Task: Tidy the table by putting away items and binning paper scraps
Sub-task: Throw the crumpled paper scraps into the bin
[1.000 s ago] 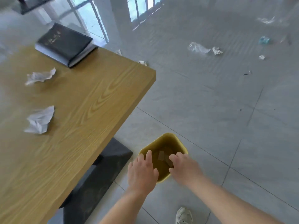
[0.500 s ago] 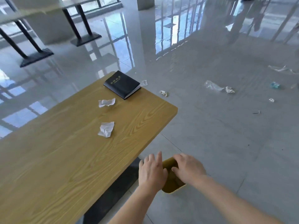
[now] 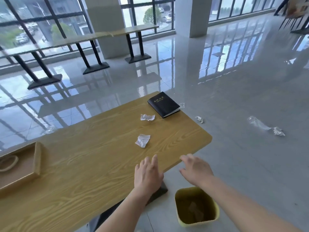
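Observation:
Two crumpled white paper scraps lie on the wooden table (image 3: 83,164): a near scrap (image 3: 142,140) and a far scrap (image 3: 147,117). A black notebook (image 3: 163,104) rests at the table's far corner. A yellow bin (image 3: 197,206) stands on the floor by the table's near right edge, with something pale inside. My left hand (image 3: 148,173) hovers over the table's edge, fingers apart, holding nothing. My right hand (image 3: 195,169) is just off the edge above the floor, also open and holding nothing.
A shallow wooden tray (image 3: 36,158) with a coiled cord sits at the table's left. Paper and plastic litter (image 3: 265,127) lies on the glossy floor to the right, with one scrap (image 3: 199,119) near the table corner. Long bench tables (image 3: 93,37) stand by the windows.
Both hands rose from the bin's rim to table height, and the view tilted up. The bin now sits below my right forearm.

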Action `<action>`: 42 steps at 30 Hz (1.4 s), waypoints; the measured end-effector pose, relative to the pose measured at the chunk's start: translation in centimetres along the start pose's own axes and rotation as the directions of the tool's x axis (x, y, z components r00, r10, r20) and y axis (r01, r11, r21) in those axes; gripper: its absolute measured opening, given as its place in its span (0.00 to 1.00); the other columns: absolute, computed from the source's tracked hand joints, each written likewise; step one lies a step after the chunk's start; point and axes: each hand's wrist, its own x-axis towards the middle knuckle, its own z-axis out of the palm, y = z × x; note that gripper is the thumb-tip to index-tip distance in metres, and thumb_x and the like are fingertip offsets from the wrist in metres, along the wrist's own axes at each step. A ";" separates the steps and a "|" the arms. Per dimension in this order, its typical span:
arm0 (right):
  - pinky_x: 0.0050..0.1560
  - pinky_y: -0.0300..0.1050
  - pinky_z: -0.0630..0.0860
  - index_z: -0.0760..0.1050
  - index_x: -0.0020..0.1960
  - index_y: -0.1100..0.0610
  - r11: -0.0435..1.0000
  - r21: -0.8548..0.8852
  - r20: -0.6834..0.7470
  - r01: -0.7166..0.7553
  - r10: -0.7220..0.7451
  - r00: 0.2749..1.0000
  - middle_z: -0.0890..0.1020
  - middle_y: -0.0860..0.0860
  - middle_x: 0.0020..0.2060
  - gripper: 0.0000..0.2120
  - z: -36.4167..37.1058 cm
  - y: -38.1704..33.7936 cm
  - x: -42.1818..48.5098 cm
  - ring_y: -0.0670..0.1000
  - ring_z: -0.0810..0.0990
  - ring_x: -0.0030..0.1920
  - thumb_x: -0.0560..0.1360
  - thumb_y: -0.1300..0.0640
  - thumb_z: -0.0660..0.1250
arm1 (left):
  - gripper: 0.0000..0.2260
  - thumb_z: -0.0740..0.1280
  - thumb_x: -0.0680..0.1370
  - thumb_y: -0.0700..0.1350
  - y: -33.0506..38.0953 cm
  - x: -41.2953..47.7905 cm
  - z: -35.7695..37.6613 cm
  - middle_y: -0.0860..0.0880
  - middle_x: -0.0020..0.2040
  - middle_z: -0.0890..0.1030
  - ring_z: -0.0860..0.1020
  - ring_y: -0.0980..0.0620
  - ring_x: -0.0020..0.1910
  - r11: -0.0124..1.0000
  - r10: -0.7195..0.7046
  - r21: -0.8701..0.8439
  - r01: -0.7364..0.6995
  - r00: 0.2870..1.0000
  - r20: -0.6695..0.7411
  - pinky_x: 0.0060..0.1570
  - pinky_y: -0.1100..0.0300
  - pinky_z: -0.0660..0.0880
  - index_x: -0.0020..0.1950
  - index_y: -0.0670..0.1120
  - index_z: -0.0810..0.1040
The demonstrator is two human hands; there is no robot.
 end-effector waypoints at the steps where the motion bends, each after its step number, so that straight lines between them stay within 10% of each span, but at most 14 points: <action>1: 0.44 0.46 0.72 0.72 0.60 0.52 1.000 -0.001 -0.009 0.022 -0.022 1.000 0.77 0.51 0.52 0.14 -0.3 -0.7 0.7 0.53 0.75 0.51 0.77 0.48 0.62 | 0.28 0.62 0.75 0.53 -0.5 0.2 -0.4 0.49 0.59 0.74 0.74 0.48 0.58 1.000 -0.020 0.001 0.020 1.000 -0.008 0.60 0.53 0.70 0.75 0.51 0.59; 21: 0.50 0.47 0.75 0.72 0.65 0.52 0.998 -0.006 0.062 -0.061 0.061 0.996 0.78 0.50 0.57 0.16 1.4 -8.8 19.7 0.52 0.75 0.57 0.79 0.49 0.63 | 0.18 0.62 0.76 0.48 -13.0 14.3 -1.4 0.50 0.56 0.74 0.73 0.48 0.55 0.992 -0.038 -0.123 0.043 0.999 0.039 0.52 0.56 0.69 0.65 0.51 0.69; 42: 0.52 0.49 0.76 0.68 0.68 0.53 0.984 -0.101 0.123 0.146 -0.133 0.983 0.76 0.51 0.60 0.20 5.5 -6.7 37.2 0.53 0.72 0.59 0.77 0.51 0.66 | 0.22 0.70 0.73 0.56 -11.1 22.2 2.8 0.49 0.55 0.72 0.72 0.46 0.53 0.995 -0.088 -0.023 0.094 0.980 0.179 0.47 0.54 0.70 0.62 0.49 0.70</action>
